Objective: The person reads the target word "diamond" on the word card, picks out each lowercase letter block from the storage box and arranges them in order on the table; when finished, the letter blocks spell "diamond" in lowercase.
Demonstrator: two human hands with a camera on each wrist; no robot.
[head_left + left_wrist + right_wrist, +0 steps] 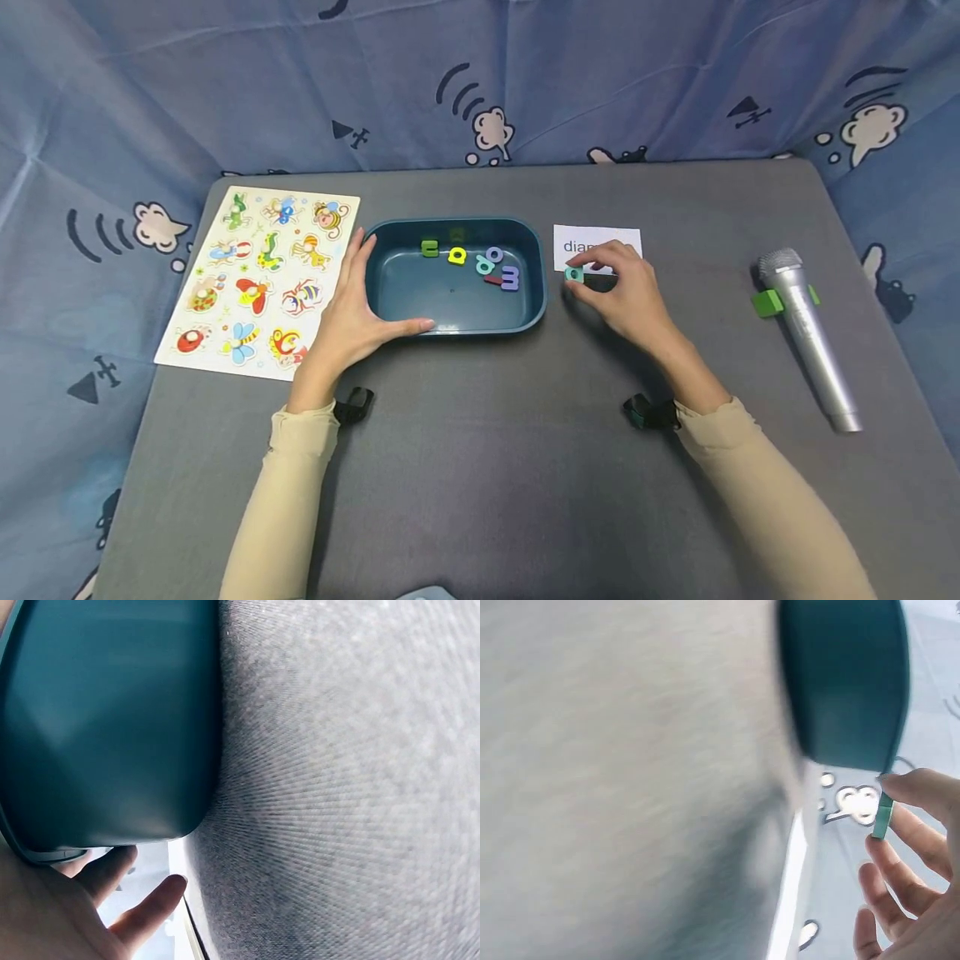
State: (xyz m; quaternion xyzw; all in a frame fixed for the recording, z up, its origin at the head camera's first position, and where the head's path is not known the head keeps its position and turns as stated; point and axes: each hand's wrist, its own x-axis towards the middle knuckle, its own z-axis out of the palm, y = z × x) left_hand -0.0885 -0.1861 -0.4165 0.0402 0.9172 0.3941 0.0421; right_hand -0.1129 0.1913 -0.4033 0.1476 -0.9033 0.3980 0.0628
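Note:
My left hand [352,304] rests on the near left corner of a dark teal plastic tray [450,321], thumb stretched along the front rim and fingers spread along the left side. Inside the tray lie several small letter pieces, among them a green one [430,248], a yellow one [457,256] and a purple m [510,278]. To the right of the tray, my right hand [626,296] pinches a teal letter piece [573,275] between thumb and fingertips. It is at the near edge of a white word card [596,237], whose print my fingers partly cover.
A board of insect pictures [251,292] lies left of the tray, its right edge close to my left hand. On the right, a silver microphone [813,350] lies by a green block [767,303]. Patterned blue cloth [405,83] hangs behind the grey table [487,467].

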